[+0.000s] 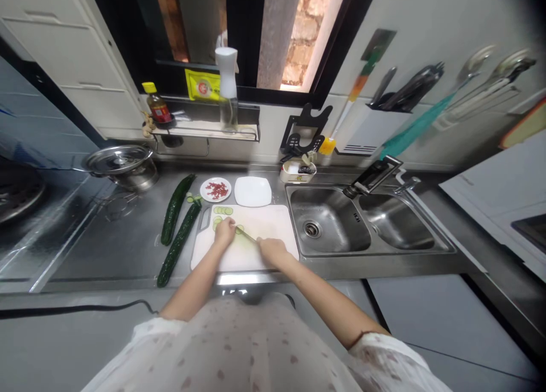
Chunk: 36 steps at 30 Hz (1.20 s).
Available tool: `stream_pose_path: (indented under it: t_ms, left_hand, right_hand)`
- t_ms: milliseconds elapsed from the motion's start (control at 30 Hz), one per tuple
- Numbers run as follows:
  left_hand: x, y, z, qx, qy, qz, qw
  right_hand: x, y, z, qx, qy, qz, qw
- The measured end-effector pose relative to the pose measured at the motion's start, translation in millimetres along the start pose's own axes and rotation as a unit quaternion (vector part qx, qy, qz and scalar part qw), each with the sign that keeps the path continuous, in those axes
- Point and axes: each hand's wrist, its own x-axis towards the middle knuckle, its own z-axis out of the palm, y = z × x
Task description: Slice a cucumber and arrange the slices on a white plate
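My left hand [224,231] is curled over a piece of cucumber on the white cutting board [273,221], fingers closed on it. My right hand [272,250] grips a knife handle; the blade [246,235] angles up-left to my left fingers. Several round cucumber slices [223,211] lie at the board's far left corner. Two whole dark green cucumbers [174,208] [179,243] lie on the steel counter left of the board.
A small plate of chopped red bits [215,189] and an empty white square plate [252,191] sit behind the board. A double steel sink [328,224] with faucet [373,177] is on the right. A lidded steel pot [121,164] stands at left, bottles [157,104] on the sill shelf.
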Motion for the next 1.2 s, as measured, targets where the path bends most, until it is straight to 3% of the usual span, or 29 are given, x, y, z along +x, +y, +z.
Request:
stream_pose_path:
  t_ms: [333,867,1200]
  left_hand:
    - [-1,0,1.4,0.003,0.006,0.004,1.000]
    - [-4,0,0.6,0.013,0.009,0.018,1.000]
    - [-2,-1,1.8,0.025,0.008,0.019,0.999]
  right_hand:
    - [-1,5,-6,0.006,-0.004,-0.013,1.000]
    - [-18,17,9,0.033,-0.019,-0.005,0.999]
    - [-11,4,-1,0.040,-0.019,-0.001,0.999]
